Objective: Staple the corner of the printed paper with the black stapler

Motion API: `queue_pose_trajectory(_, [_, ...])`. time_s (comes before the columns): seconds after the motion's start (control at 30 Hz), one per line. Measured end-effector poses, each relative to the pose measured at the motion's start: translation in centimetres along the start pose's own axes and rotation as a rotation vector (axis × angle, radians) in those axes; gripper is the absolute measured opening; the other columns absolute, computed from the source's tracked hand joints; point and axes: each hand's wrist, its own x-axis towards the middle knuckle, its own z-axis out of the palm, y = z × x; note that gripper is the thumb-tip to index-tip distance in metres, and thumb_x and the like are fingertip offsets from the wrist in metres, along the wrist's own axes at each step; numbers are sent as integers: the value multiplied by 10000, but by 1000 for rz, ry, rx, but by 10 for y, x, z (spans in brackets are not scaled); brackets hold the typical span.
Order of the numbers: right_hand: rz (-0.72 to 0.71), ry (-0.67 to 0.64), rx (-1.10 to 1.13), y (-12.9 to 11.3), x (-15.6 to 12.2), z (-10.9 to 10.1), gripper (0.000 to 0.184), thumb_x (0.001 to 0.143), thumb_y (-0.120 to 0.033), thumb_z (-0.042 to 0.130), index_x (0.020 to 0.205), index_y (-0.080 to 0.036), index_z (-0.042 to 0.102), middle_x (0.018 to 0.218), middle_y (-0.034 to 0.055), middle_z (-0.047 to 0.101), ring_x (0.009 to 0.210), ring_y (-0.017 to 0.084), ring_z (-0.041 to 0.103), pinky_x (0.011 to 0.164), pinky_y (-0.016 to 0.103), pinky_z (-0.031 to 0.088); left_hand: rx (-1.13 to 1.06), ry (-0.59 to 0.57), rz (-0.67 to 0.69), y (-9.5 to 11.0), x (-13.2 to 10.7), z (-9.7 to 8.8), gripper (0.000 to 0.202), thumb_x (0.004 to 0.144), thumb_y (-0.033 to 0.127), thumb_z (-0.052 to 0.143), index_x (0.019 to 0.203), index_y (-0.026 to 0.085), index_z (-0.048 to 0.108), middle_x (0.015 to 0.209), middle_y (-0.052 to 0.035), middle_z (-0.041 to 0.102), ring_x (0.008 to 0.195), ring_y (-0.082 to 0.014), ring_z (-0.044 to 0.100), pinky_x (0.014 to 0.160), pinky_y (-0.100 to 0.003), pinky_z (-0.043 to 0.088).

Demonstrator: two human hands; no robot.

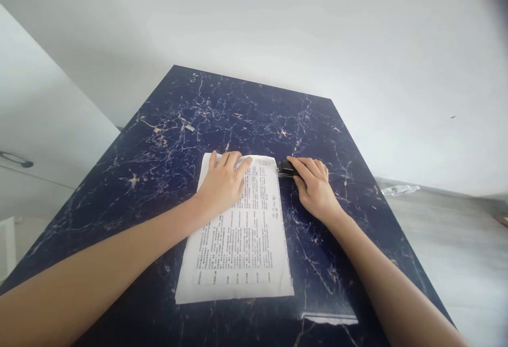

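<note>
A stack of printed white paper sheets (pixel 242 246) lies in the middle of a dark blue marble-patterned table (pixel 166 135). My left hand (pixel 222 183) rests flat on the upper left part of the sheets, fingers stretched out. My right hand (pixel 315 185) is curled over a small black stapler (pixel 284 167) at the paper's far right corner, with the fingers pressing on its top. The stapler's mouth sits at the paper's edge; most of its body is hidden under my fingers.
A small pale scrap (pixel 190 128) lies on the table farther back. The table's near edge shows a peeling strip (pixel 329 318). White walls stand behind and to the left. A clear plastic item (pixel 399 190) lies on the grey floor to the right.
</note>
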Motion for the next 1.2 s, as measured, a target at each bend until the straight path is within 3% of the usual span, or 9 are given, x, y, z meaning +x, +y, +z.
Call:
queue_pose_trajectory(0.4, [21, 12, 56, 0, 1, -1, 537, 1005, -186, 420, 1519, -334, 475, 1338, 83, 608, 1151, 327, 534, 1050, 559, 411, 2, -18, 6, 0, 1, 0, 491, 975, 108, 427, 1453, 169, 521, 1417, -194, 532, 1329, -358, 492, 1174, -670, 313])
queue_pose_trajectory(1.2, [-29, -14, -62, -2, 1, -1, 636, 955, -151, 436, 1553, -366, 438, 1300, 87, 621, 1124, 353, 519, 1083, 627, 362, -34, -17, -5, 1, 1, 2, 524, 947, 91, 446, 1458, 179, 520, 1383, -174, 540, 1289, -350, 502, 1194, -679, 277])
